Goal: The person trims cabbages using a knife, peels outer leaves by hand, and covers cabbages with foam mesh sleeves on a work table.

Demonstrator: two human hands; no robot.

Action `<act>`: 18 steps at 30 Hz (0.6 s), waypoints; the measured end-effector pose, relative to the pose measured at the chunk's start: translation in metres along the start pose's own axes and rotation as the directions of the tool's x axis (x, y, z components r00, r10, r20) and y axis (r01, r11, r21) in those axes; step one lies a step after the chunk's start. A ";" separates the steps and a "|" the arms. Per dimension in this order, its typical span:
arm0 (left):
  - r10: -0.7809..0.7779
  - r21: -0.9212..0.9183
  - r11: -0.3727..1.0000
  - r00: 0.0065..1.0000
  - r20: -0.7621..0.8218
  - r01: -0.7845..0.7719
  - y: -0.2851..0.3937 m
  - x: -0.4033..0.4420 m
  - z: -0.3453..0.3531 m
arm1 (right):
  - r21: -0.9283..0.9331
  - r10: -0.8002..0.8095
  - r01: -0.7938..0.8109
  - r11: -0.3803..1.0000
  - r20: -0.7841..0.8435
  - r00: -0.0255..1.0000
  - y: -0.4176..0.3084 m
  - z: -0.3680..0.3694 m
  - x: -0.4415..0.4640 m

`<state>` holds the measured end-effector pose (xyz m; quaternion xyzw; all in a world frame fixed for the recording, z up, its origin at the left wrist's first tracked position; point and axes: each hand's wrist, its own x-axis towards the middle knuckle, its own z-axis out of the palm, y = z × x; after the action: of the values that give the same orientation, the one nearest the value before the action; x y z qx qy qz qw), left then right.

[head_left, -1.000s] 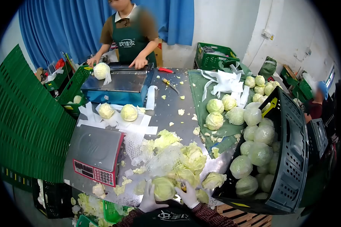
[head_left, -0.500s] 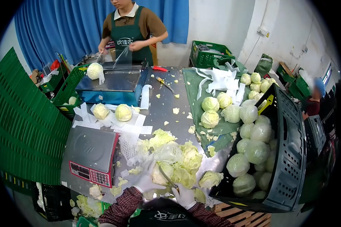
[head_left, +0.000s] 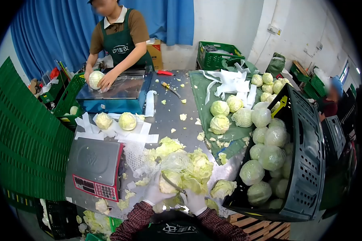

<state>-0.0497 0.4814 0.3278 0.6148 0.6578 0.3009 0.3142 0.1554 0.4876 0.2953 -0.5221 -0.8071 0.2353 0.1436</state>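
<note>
My gloved left hand (head_left: 156,192) is wrapped round the left side of a cabbage (head_left: 169,181) at the near edge of the table. A knife with a curved blade (head_left: 171,182) lies across that cabbage, and its handle is in my gloved right hand (head_left: 194,201). Loose leaves (head_left: 200,166) and white foam netting (head_left: 175,161) are heaped just behind. Another leafy piece (head_left: 223,188) lies to the right of my right hand.
A scale (head_left: 95,160) stands at left. A black crate (head_left: 305,160) of wrapped cabbages is at right. Across the table (head_left: 169,112), a co-worker (head_left: 120,44) handles a netted cabbage (head_left: 95,80) on a blue machine (head_left: 112,96). A second knife (head_left: 171,90) lies mid-table.
My left hand has moved from beside the cabbage to a hold lower on its left, and the blade now crosses it. The co-worker has brought both hands down onto the netted cabbage.
</note>
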 end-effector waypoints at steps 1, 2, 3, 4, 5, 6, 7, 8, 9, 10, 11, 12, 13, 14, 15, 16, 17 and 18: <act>-0.008 -0.035 0.999 1.000 -0.014 0.008 -0.001 -0.001 0.000 | 0.045 -0.004 0.012 0.999 -0.167 0.986 0.019 0.014 0.012; -0.007 -0.033 0.999 1.000 -0.016 0.007 -0.002 -0.005 0.000 | 0.086 -0.002 0.032 0.996 -0.326 0.945 0.033 0.018 0.017; 0.016 0.002 1.000 1.000 -0.023 -0.016 -0.003 -0.013 0.003 | 0.308 0.171 -0.039 0.951 -0.413 0.894 0.032 -0.021 0.035; 0.036 0.038 0.999 0.999 -0.029 -0.035 -0.003 -0.022 0.006 | 0.520 0.353 -0.080 0.850 -0.450 0.820 0.027 -0.059 0.051; 0.035 0.044 0.998 0.999 -0.025 -0.034 -0.005 -0.031 0.007 | 0.526 0.357 -0.081 0.847 -0.448 0.820 0.014 -0.070 0.045; 0.048 0.041 0.998 0.997 -0.061 -0.045 -0.007 -0.034 0.009 | 0.454 0.264 -0.096 0.886 -0.323 0.909 0.002 -0.080 0.041; 0.061 0.031 0.998 0.993 -0.102 -0.059 -0.006 -0.034 0.010 | 0.371 0.168 -0.091 0.924 -0.181 0.969 -0.005 -0.086 0.041; 0.069 0.026 0.997 0.992 -0.110 -0.066 -0.006 -0.033 0.011 | 0.165 0.012 0.022 0.986 -0.206 0.979 -0.016 -0.070 0.036; 0.061 0.018 0.998 0.993 -0.097 -0.060 -0.009 -0.033 0.012 | 0.153 0.000 0.033 0.988 -0.207 0.978 -0.022 -0.051 0.032; 0.047 0.011 0.999 0.995 -0.085 -0.046 -0.010 -0.035 0.014 | 0.160 -0.088 0.127 0.979 -0.233 0.969 -0.024 -0.030 0.030; 0.037 0.010 0.999 0.995 -0.094 -0.036 -0.010 -0.039 0.013 | 0.173 -0.169 0.217 0.961 -0.256 0.952 -0.027 -0.019 0.028; 0.012 -0.038 0.999 0.997 -0.070 -0.015 -0.009 -0.044 0.009 | 0.181 -0.174 0.222 0.958 -0.250 0.953 -0.024 -0.013 0.025; -0.008 -0.084 0.996 0.999 -0.047 0.004 -0.010 -0.047 0.005 | 0.233 -0.175 0.216 0.948 -0.181 0.968 -0.019 -0.010 0.025; -0.011 -0.079 0.997 0.998 -0.054 0.007 -0.008 -0.048 0.006 | 0.281 -0.181 0.206 0.937 -0.113 0.977 -0.015 -0.009 0.025; -0.129 -0.431 0.898 0.990 -0.059 0.091 -0.005 -0.051 0.014 | 0.282 -0.188 0.213 0.935 -0.113 0.976 -0.016 -0.014 0.023; -0.237 -0.729 0.669 0.971 -0.024 0.145 -0.003 -0.053 0.022 | 0.281 -0.195 0.194 0.940 -0.025 0.981 -0.017 -0.022 0.017; -0.243 -0.733 0.664 0.970 -0.030 0.144 -0.006 -0.055 0.029 | 0.276 -0.198 0.172 0.946 0.068 0.978 -0.023 -0.032 0.009; -0.275 -0.571 0.808 0.950 -0.147 0.146 -0.014 -0.056 0.039 | 0.198 -0.184 0.156 0.968 0.133 0.974 -0.034 -0.041 0.001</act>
<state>-0.0248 0.4247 0.2951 0.3828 0.6378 0.5081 0.4342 0.1486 0.4862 0.3480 -0.4159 -0.8320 0.3351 0.1503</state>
